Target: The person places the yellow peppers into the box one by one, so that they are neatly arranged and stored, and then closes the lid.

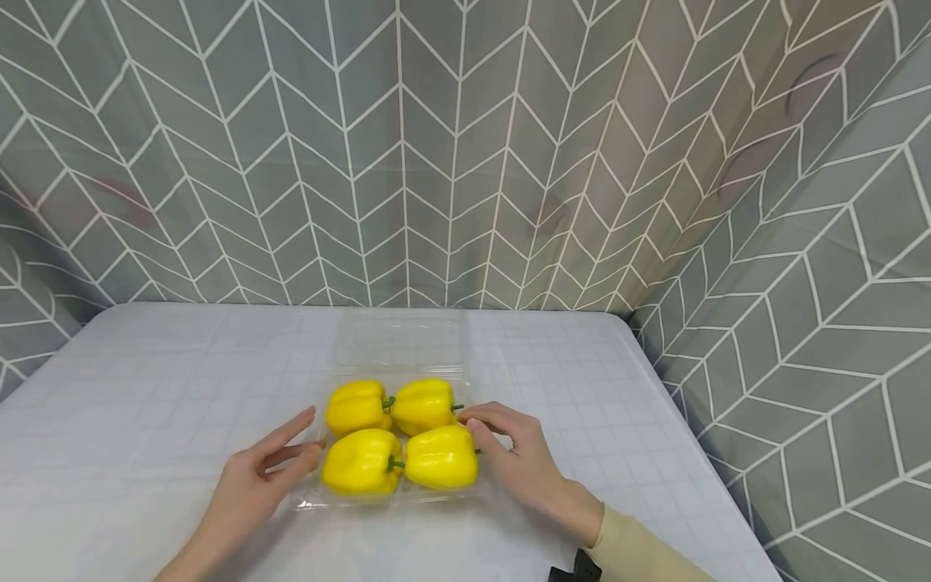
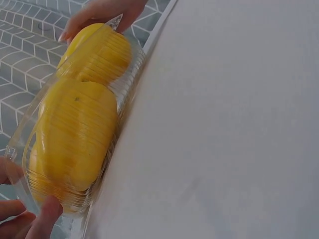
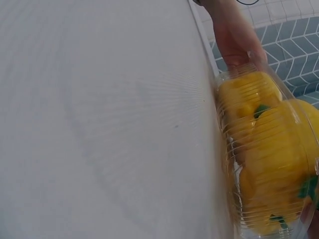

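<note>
Several glossy yellow bell peppers [image 1: 361, 461] with green stems sit in two rows in a clear plastic clamshell container [image 1: 429, 499]. Its lid [image 1: 400, 339] lies folded back, away from me. At the container's left side is my left hand [image 1: 254, 477], index finger and thumb stretched toward the wall; in the left wrist view its thumb [image 2: 47, 216] overlaps the near corner. My right hand [image 1: 520, 457] is at the right side, bent fingers and thumb right at the rim beside the pepper stems. I cannot tell whether it pinches the rim.
A white table [image 1: 182, 364] with a faint grid carries the container near its front. Grey curtains [image 1: 436, 162] with a white chevron pattern hang behind and to the right. A black object [image 1: 577, 568] shows at the bottom edge by the right sleeve [image 1: 640, 550].
</note>
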A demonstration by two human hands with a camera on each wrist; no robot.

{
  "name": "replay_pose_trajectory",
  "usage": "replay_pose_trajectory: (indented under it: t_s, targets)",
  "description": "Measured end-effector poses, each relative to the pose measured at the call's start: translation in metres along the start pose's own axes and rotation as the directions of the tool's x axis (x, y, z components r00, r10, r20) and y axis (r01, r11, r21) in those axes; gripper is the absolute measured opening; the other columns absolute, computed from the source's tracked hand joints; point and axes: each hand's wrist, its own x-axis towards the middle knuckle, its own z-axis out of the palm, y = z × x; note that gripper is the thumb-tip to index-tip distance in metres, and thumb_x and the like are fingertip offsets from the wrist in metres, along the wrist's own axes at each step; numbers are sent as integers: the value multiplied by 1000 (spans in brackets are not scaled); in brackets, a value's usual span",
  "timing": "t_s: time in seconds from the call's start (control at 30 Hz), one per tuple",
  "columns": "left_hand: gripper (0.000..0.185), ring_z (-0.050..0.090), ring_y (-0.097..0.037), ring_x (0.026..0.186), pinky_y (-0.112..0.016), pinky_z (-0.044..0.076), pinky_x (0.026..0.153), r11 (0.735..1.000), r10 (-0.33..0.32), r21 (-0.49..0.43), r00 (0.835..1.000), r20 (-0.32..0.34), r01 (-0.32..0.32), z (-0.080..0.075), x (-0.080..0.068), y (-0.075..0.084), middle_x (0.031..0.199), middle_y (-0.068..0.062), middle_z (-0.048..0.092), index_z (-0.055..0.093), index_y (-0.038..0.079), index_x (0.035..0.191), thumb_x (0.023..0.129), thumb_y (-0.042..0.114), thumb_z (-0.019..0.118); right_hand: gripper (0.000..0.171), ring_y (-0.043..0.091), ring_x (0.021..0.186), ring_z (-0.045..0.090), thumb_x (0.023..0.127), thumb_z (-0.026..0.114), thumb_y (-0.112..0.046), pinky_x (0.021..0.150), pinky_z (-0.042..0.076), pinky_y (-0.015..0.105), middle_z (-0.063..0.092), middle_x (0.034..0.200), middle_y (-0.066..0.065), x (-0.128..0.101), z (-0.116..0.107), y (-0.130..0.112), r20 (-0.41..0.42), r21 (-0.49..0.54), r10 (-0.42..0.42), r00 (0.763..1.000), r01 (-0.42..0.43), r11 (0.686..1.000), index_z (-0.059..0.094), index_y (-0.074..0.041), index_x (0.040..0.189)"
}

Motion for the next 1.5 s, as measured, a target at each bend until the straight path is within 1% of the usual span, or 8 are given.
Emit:
replay_pose_trajectory:
  t_s: [0.33, 0.5, 0.63, 0.77, 0.87, 1.1, 1.3, 1.5]
  targets:
    - [52, 62, 0, 100, -20, 54, 77, 994, 72, -76, 997, -24, -73, 14, 2, 2, 137, 0, 51, 51, 18, 136, 89, 35, 63, 17, 13, 74, 68, 96, 53, -12, 64, 57, 27, 70, 91, 5, -1, -12, 1, -94, 7, 96, 991, -96, 995, 70, -10, 95]
    - [44, 65, -4, 94, -15, 52, 77, 994, 74, -70, 995, -70, -79, 19, 5, 7, 128, -1, 59, 57, 17, 130, 89, 34, 63, 17, 23, 70, 68, 95, 54, -8, 58, 57, 31, 69, 86, 13, 2, -18, -8, -136, 46, 145, 980, -140, 989, 69, -3, 91]
    - [36, 64, -1, 94, -11, 50, 78, 997, 71, -23, 991, -117, -74, 21, 12, 10, 119, 3, 64, 63, 18, 120, 89, 36, 63, 14, 29, 68, 67, 93, 55, -2, 59, 57, 34, 68, 83, 17, 9, -24, -21, -176, 58, 159, 971, -151, 987, 68, 3, 90]
    - [34, 61, 0, 96, -8, 47, 79, 996, 86, -10, 987, -138, -88, 22, 23, 12, 115, 2, 65, 65, 15, 117, 90, 34, 63, 11, 28, 70, 66, 91, 58, -1, 67, 57, 31, 69, 83, 16, 15, -29, -24, -210, 23, 170, 963, -169, 985, 68, 4, 91]
    - [35, 60, -1, 97, -8, 47, 81, 993, 100, -44, 986, -135, -107, 23, 32, 12, 116, -2, 65, 64, 11, 118, 91, 33, 62, 12, 29, 77, 66, 91, 59, -3, 73, 56, 30, 69, 87, 16, 20, -32, -18, -233, 31, 232, 945, -231, 972, 68, 4, 93]
    - [35, 60, -2, 96, -8, 47, 80, 985, 104, -121, 983, -154, -123, 29, 50, 9, 118, -7, 64, 63, 8, 119, 92, 30, 61, 14, 26, 85, 65, 88, 65, -8, 79, 53, 28, 69, 96, 12, 28, -32, -5, -251, 54, 404, 880, -404, 913, 69, -1, 100]
    - [38, 61, -1, 91, -10, 49, 79, 976, 16, -213, 986, -167, -52, 35, 62, 10, 117, -11, 64, 61, 4, 121, 91, 28, 63, 22, 25, 89, 63, 85, 68, -8, 79, 51, 24, 67, 101, 15, 33, -26, 7, -213, 79, 479, 851, -474, 877, 67, 0, 106]
    - [44, 63, 0, 88, -14, 51, 79, 928, -108, -369, 983, -147, 47, 40, 67, 9, 115, -11, 63, 55, 2, 125, 88, 24, 67, 33, 25, 92, 62, 84, 70, -9, 76, 50, 17, 66, 106, 16, 31, -18, 33, -203, 209, 550, 810, -513, 833, 62, 2, 114]
